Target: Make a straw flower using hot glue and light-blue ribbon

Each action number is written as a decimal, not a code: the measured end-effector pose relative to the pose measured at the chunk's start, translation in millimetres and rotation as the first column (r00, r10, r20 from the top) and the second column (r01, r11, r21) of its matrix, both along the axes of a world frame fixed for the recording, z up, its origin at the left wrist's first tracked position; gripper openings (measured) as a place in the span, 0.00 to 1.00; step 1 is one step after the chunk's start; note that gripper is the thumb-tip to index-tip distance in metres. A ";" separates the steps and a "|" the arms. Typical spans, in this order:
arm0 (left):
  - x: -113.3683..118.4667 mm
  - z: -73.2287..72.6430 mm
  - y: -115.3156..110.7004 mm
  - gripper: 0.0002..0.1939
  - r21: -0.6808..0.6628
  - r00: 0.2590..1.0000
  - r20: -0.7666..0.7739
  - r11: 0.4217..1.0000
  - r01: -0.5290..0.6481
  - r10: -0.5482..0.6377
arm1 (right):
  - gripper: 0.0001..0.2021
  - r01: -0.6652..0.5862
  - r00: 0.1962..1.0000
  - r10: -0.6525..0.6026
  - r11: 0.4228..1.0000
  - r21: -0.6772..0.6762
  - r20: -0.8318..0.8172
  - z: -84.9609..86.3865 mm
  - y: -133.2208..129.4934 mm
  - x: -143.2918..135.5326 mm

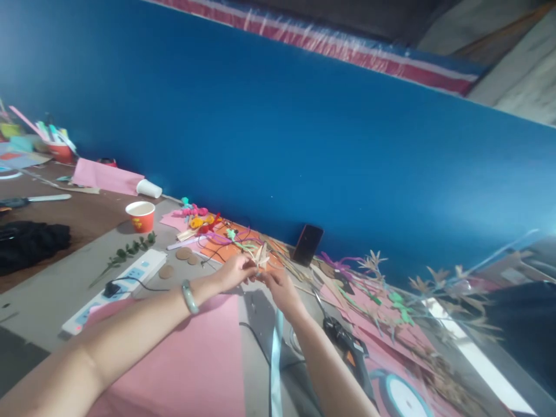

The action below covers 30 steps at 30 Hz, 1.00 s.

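Note:
Near the middle of the table, my left hand [238, 271] and my right hand [280, 285] meet with fingers pinched together. Between them stands a small pale, dried leaf-like flower [261, 256], its lower end hidden by my fingers. Both hands touch it or its stem; the exact grip is too small to make out. A light blue ribbon [276, 353] hangs down below my right hand. Under my left forearm lies a large pink sheet [204, 353]. To the right of my right forearm is a black glue gun [347, 341].
A white power strip [143, 265], a red paper cup [141, 218] and a green sprig [130, 250] are on the left. A phone [308, 245] leans against the blue partition [278, 127]. Dried flowers [372, 263] and a ribbon roll [403, 397] are on the right.

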State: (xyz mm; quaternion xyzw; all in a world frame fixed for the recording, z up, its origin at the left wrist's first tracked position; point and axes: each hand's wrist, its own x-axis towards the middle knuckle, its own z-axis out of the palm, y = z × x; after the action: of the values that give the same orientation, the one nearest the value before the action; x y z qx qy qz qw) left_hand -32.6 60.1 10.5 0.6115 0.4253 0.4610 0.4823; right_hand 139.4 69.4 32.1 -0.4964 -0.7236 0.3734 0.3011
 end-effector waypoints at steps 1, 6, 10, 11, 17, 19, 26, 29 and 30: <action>1.3 -3.4 1.5 0.15 0.001 1.000 0.013 1.000 -0.008 0.008 | 0.19 0.012 1.000 -0.012 1.000 -0.006 -0.012 -2.4 -0.4 0.6; 4.3 -12.5 4.6 0.14 0.012 0.999 -0.005 0.999 -0.040 0.040 | 0.19 0.052 0.995 -0.056 0.997 -0.053 -0.084 -9.8 -3.3 1.9; 3.6 -6.1 0.4 0.14 0.025 0.998 -0.024 0.998 -0.065 0.066 | 0.14 0.069 0.985 -0.081 0.994 -0.079 -0.153 -9.3 -5.6 2.1; 3.7 -3.8 -1.0 0.14 0.012 0.998 -0.020 0.998 -0.067 0.068 | 0.13 0.071 0.982 -0.085 0.994 -0.087 -0.169 -8.8 -6.3 2.3; 6.3 8.2 -8.5 0.16 -0.107 0.996 0.036 0.992 -0.073 0.077 | 0.09 0.067 0.969 -0.090 0.992 -0.107 -0.231 -2.1 -11.9 2.9; 6.3 10.4 -9.5 0.16 -0.133 0.995 0.071 0.990 -0.053 0.063 | 0.09 0.056 0.965 -0.081 0.993 -0.107 -0.249 1.6 -13.9 3.0; 3.2 13.1 -9.2 0.14 -0.150 0.987 0.158 0.988 0.023 0.001 | 0.13 -0.011 0.969 -0.042 0.977 -0.211 -0.245 5.9 -15.2 5.6; 3.2 15.7 -10.7 0.11 -0.118 0.994 0.105 0.993 0.033 -0.020 | 0.17 -0.009 0.973 -0.047 0.969 -0.245 -0.225 2.2 -11.9 5.8; 3.6 16.9 -11.5 0.10 -0.115 0.996 0.076 0.992 0.045 -0.036 | 0.19 0.008 0.971 -0.067 0.967 -0.253 -0.228 1.5 -11.0 5.8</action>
State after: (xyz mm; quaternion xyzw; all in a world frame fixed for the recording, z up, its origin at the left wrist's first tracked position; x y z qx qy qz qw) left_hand -29.0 48.6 27.3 0.5732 0.4209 0.4478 0.5420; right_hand 145.3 58.4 33.6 -0.4965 -0.6203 0.5121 0.3263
